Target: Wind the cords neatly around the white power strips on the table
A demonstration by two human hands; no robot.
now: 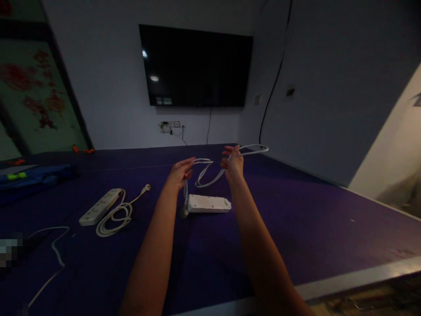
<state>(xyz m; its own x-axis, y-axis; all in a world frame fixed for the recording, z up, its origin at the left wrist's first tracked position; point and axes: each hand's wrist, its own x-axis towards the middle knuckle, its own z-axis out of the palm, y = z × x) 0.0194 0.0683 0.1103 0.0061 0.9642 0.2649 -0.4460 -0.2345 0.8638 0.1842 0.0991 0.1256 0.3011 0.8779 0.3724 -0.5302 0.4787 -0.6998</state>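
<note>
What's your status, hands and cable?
Left hand, right hand holding white cable, sagging between them. White power strip below. Second strip off left, apart.

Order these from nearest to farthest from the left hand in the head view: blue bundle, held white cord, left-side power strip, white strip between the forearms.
1. White cord: in the left hand's grip.
2. White strip: below, between the forearms.
3. Power strip: to the left.
4. Blue bundle: far left.
</note>
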